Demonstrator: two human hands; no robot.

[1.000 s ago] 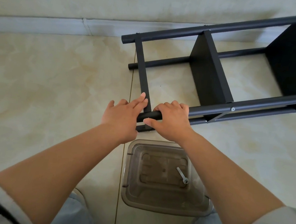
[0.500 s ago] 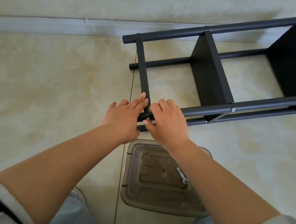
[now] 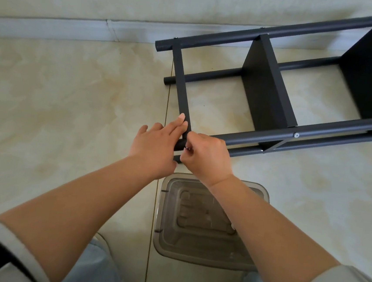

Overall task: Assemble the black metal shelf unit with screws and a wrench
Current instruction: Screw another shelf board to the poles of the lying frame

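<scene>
- Head view: the black shelf unit (image 3: 273, 99) lies on its side on the floor; left hand (image 3: 155, 147) rests straight fingers against its end panel (image 3: 183, 88).
- Right hand (image 3: 208, 156) pinches a small screw (image 3: 188, 149) at the tube end just beside the left fingertips.
- Judged step: seating this screw; next, threading it straight.

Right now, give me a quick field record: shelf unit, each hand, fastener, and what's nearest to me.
shelf unit: black metal shelf unit lying on its side on the tiled floor, beside the wall
left hand: left hand with straight fingers against the end crossbar, at its joint with the near tube
right hand: right hand pinching a small silvery part, likely a screw, at the near tube's end
fitted screw: screw head visible on the near tube
nearest: clear plastic container between the forearms
wrench: not identifiable
</scene>
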